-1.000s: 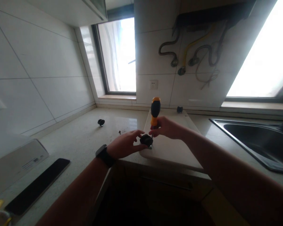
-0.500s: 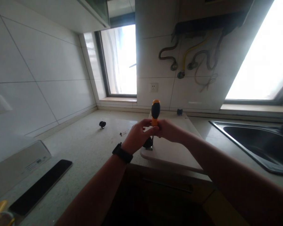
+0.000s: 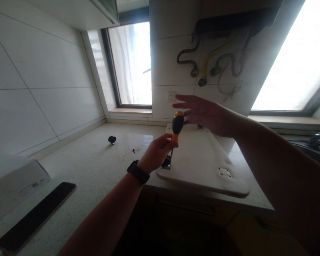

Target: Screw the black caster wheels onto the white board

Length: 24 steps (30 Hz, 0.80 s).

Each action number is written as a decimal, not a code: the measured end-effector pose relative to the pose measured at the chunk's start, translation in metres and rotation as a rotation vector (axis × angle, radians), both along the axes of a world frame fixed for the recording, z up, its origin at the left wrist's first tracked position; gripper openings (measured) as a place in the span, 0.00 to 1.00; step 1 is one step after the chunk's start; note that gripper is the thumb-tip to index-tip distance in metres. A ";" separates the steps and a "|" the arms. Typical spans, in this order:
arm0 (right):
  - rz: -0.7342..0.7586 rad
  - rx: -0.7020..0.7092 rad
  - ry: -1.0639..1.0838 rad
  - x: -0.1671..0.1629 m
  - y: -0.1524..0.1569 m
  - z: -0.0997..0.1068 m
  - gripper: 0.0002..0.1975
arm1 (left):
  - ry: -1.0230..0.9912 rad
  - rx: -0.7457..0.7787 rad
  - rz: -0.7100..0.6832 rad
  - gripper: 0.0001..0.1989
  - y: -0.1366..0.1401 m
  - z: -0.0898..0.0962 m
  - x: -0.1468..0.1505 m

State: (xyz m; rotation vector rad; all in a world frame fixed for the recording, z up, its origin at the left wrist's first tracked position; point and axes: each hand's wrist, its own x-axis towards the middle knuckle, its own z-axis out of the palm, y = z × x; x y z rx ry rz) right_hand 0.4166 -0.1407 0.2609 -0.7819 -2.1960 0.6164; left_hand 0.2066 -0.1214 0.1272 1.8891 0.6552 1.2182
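Note:
My left hand (image 3: pixel 158 151), with a black watch on its wrist, grips the lower handle of an orange and black screwdriver (image 3: pixel 178 123). The screwdriver stands nearly upright, its shaft running down to a black caster wheel (image 3: pixel 165 162) on a metal plate at the near left corner of a white board (image 3: pixel 194 160). My right hand (image 3: pixel 202 112) is raised beside the handle top with fingers stretched out and holds nothing. Whether its lower fingers touch the handle I cannot tell. The board's near right corner bears a square recess with holes (image 3: pixel 225 172).
A loose caster (image 3: pixel 112 139) and small dark screws (image 3: pixel 134 151) lie on the counter to the left. A dark phone (image 3: pixel 37 215) and a white box (image 3: pixel 18 188) are at the lower left. A sink (image 3: pixel 309 153) is at the right; another caster (image 3: pixel 200 126) sits at the board's far edge.
My right hand has let go of the screwdriver area and risen up and to the right, its fingers opening. My left hand stays on the screwdriver. The view has shifted slightly.

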 end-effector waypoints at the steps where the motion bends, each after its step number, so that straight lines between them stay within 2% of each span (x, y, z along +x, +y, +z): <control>1: -0.049 0.038 -0.039 -0.004 0.001 0.002 0.27 | -0.007 -0.005 -0.014 0.12 0.000 0.000 0.000; 4: -0.148 0.120 -0.150 -0.012 0.004 0.001 0.21 | -0.025 -0.005 -0.048 0.12 0.001 0.000 0.000; 8: -0.166 0.178 -0.180 -0.017 0.006 -0.004 0.18 | -0.051 -0.014 -0.098 0.12 0.001 0.001 -0.002; 11: -0.292 0.241 -0.193 -0.020 0.006 -0.006 0.15 | -0.056 -0.022 -0.110 0.12 0.000 0.002 -0.002; 16: -0.582 0.362 -0.202 -0.032 0.007 -0.011 0.24 | -0.030 0.006 -0.004 0.17 -0.003 0.002 0.002; 19: -0.667 0.382 -0.232 -0.040 0.009 -0.011 0.27 | -0.047 0.019 0.067 0.17 -0.002 -0.002 0.004; 21: -0.634 0.375 -0.240 -0.041 0.009 -0.010 0.26 | -0.064 0.040 0.075 0.14 -0.001 -0.003 0.004; 24: -0.342 0.276 -0.180 -0.037 0.010 -0.007 0.19 | -0.066 0.064 0.069 0.10 0.002 -0.004 0.003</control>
